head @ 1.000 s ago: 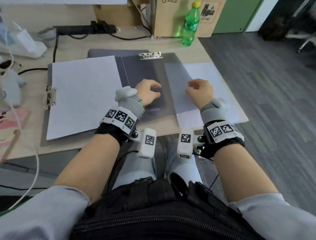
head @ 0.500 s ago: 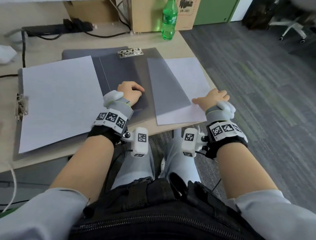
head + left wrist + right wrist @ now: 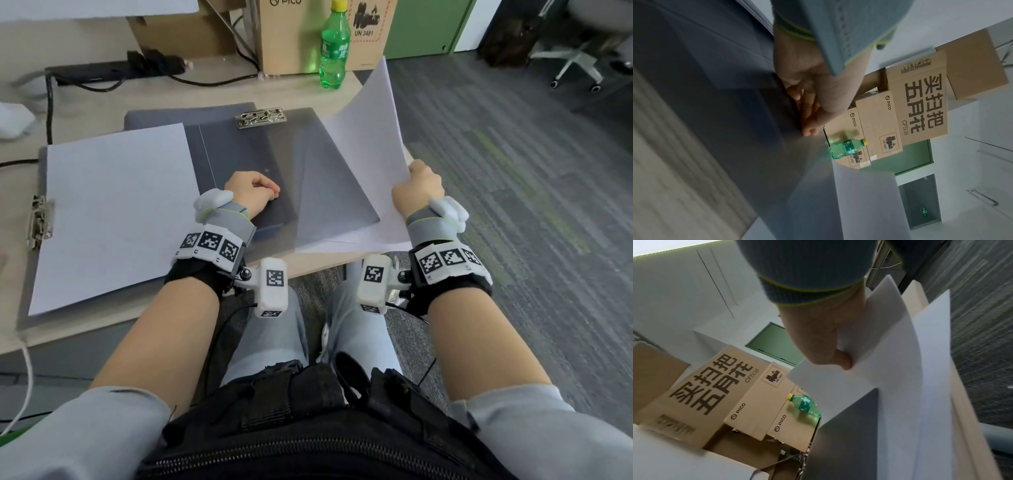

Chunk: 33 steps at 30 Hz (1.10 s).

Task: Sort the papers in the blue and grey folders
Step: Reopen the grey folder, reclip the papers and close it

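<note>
A blue folder point(image 3: 246, 154) lies open mid-table, its metal clip point(image 3: 260, 117) at the far edge. Left of it a grey folder point(image 3: 40, 164) carries a white paper stack point(image 3: 113, 212). My left hand point(image 3: 255, 192) rests on the blue folder, fingers loosely bent, fingertips point(image 3: 809, 129) touching its surface and holding nothing. My right hand point(image 3: 416, 186) grips the right edge of white papers point(image 3: 370, 144) and holds that side raised off the table, thumb on top point(image 3: 842, 358). A grey translucent sheet point(image 3: 329, 198) lies over their left part.
A green bottle point(image 3: 334, 48) stands at the table's far edge in front of cardboard boxes point(image 3: 294, 31). A power strip with cables point(image 3: 113, 70) lies at the back left. The table ends just right of the papers, with carpet point(image 3: 513, 205) beyond.
My right hand went to the papers' right edge, closed on it and lifted that side up. The left hand stayed on the blue folder.
</note>
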### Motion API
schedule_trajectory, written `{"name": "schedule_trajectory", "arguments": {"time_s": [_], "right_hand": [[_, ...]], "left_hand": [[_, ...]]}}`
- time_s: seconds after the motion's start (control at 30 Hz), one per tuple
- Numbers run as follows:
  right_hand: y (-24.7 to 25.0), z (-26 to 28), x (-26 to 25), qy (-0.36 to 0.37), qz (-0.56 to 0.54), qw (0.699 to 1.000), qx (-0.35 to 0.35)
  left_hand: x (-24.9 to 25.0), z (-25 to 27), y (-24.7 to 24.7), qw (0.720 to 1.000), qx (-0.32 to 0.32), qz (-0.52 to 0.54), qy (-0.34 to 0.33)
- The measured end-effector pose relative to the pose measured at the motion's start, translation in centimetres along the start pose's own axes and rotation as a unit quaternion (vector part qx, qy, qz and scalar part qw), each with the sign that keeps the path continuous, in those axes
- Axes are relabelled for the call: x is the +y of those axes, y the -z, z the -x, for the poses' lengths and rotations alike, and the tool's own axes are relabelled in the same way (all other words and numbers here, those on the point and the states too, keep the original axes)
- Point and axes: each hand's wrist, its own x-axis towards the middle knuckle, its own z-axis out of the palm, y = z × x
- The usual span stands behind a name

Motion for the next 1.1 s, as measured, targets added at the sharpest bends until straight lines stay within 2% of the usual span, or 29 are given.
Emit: {"name": "schedule_trajectory", "arguments": {"time_s": [0.1, 0.2, 0.33, 0.43, 0.63, 0.8, 0.97, 1.03, 1.1], "right_hand": [[0.7, 0.1, -0.3, 0.015, -0.014, 1.000, 0.015], [0.7, 0.7, 0.1, -0.008, 0.001, 1.000, -0.015], [-0.3, 1.3, 0.7, -0.028, 0.079, 0.995, -0.062], [-0.7, 1.5, 0.7, -0.027, 0.135, 0.989, -0.062], [-0.6, 2.3, 2.1, -0.073, 0.077, 0.990, -0.092], [0.2, 3.8, 4.4, -0.095, 0.094, 0.988, -0.071], [-0.5, 4.0, 5.2, -0.126, 0.047, 0.988, -0.080], [-0.3, 4.5, 5.2, -0.151, -0.036, 0.982, -0.108], [-0.6, 4.2, 5.4, -0.158, -0.166, 0.966, -0.118]], "left_hand": [[0.0, 0.1, 0.0, 1.000, 0.001, 0.006, 0.001], [0.0, 0.3, -0.1, 1.000, 0.000, 0.004, 0.002], [0.2, 0.3, -0.2, 1.000, 0.004, 0.002, 0.001], [0.4, 0.3, -0.4, 1.000, 0.006, -0.002, 0.001], [0.7, 0.6, -0.9, 0.999, 0.032, -0.011, 0.007], [0.7, 1.2, -1.7, 0.998, 0.058, -0.039, -0.008], [0.7, 2.2, -2.4, 0.995, 0.073, -0.064, -0.035], [0.7, 2.5, -2.3, 0.994, 0.076, -0.063, -0.044], [0.7, 2.7, -2.2, 0.994, 0.077, -0.058, -0.049]]}}
